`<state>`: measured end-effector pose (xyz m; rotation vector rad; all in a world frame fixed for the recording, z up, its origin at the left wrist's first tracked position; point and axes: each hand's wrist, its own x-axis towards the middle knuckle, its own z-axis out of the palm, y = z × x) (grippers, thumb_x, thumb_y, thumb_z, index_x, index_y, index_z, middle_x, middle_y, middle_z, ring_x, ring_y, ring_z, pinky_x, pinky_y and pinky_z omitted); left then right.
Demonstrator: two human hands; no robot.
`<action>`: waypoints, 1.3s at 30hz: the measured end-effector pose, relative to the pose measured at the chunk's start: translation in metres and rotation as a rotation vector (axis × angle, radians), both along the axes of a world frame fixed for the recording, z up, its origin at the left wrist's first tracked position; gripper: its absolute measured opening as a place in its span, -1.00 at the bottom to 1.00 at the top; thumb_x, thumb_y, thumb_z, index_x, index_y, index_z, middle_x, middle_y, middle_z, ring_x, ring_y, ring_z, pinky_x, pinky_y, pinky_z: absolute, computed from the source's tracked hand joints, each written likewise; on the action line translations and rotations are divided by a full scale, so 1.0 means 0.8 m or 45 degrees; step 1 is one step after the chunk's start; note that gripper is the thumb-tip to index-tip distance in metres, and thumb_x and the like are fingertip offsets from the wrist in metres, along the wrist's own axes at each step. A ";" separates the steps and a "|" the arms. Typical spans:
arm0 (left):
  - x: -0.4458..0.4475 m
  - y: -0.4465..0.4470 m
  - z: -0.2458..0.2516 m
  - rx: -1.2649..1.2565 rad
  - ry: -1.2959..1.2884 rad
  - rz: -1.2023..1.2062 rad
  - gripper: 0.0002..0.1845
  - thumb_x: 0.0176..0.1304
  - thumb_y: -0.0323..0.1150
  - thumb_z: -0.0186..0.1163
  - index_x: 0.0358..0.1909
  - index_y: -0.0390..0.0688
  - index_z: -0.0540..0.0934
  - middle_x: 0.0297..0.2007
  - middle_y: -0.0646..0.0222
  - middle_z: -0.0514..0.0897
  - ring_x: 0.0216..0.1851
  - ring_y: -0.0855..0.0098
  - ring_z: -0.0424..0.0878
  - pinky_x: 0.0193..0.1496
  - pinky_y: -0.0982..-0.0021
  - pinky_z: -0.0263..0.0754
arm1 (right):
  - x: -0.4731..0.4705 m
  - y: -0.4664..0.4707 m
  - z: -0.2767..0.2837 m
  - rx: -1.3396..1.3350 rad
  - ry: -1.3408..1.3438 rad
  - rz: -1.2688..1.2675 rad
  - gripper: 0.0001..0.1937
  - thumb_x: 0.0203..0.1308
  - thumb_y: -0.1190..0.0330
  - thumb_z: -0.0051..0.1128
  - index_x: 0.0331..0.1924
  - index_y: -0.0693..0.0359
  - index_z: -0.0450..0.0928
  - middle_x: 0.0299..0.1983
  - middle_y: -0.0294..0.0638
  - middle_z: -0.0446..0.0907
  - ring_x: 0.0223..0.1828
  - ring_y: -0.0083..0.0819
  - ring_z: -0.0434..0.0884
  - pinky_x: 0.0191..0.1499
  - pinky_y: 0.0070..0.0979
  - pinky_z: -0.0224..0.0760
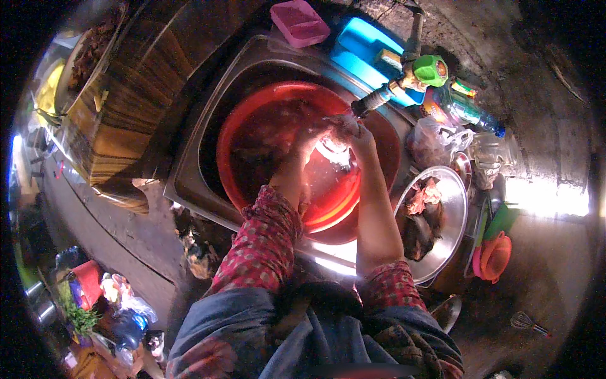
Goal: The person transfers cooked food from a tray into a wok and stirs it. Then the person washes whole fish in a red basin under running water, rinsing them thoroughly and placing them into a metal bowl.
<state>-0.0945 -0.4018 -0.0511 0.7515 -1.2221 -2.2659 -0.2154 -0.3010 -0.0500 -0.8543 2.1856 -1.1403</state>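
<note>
Both of my hands are over a round red plastic basin (226,156), which sits in a metal sink (189,161) with water in it. My left hand (310,139) and my right hand (362,139) meet under the tap spout (367,104). Between them is a wet, pinkish piece (338,132) that looks like raw meat; glare and my fingers hide much of it. Right of my right forearm stands a metal bowl (454,227), holding a pink, flesh-like piece (423,196) and dark pieces (419,234) of unclear kind.
A green tap knob (428,70) juts over the sink's back corner. Behind stand a blue plastic tub (360,38) with a sponge (389,60) and a pink container (300,23). Plastic bags (438,139) and a bottle (473,113) crowd the right. A cat (196,251) is on the floor at left.
</note>
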 end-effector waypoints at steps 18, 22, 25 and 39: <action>-0.006 -0.036 -0.040 -0.023 0.237 -0.389 -0.67 0.08 -0.22 0.15 -0.19 -0.23 0.55 -0.28 0.35 0.60 -0.25 0.46 0.52 -0.12 0.43 0.37 | 0.027 -0.019 0.059 -0.056 -0.076 0.358 -0.73 0.15 0.48 -0.04 -0.04 0.23 0.47 -0.25 -0.32 0.52 -0.21 -0.62 0.46 -0.13 -0.67 0.32; -0.005 -0.026 -0.040 0.205 0.337 -0.307 -0.74 0.15 -0.31 0.12 -0.18 -0.26 0.53 -0.30 0.36 0.59 -0.29 0.48 0.54 -0.19 0.46 0.42 | 0.028 -0.026 0.055 0.015 0.003 0.366 -0.73 0.15 0.48 -0.05 -0.04 0.24 0.46 -0.24 -0.34 0.51 -0.22 -0.62 0.46 -0.13 -0.69 0.32; -0.002 -0.020 -0.044 0.343 0.307 -0.300 -0.73 0.16 -0.32 0.11 -0.16 -0.26 0.52 -0.29 0.35 0.59 -0.27 0.47 0.53 -0.17 0.45 0.41 | 0.028 -0.028 0.044 -0.034 -0.024 0.330 -0.73 0.14 0.46 -0.02 -0.05 0.25 0.46 -0.23 -0.34 0.51 -0.24 -0.61 0.46 -0.17 -0.70 0.33; -0.022 -0.012 -0.054 -0.966 -0.329 0.140 -0.73 -0.06 -0.34 0.19 -0.27 -0.19 0.52 -0.34 0.17 0.56 -0.28 0.20 0.54 -0.18 0.26 0.44 | 0.060 -0.011 0.093 -0.288 -0.726 -0.166 -0.69 0.03 0.56 -0.02 -0.07 0.33 0.45 -0.26 -0.35 0.50 -0.27 -0.59 0.46 -0.19 -0.64 0.31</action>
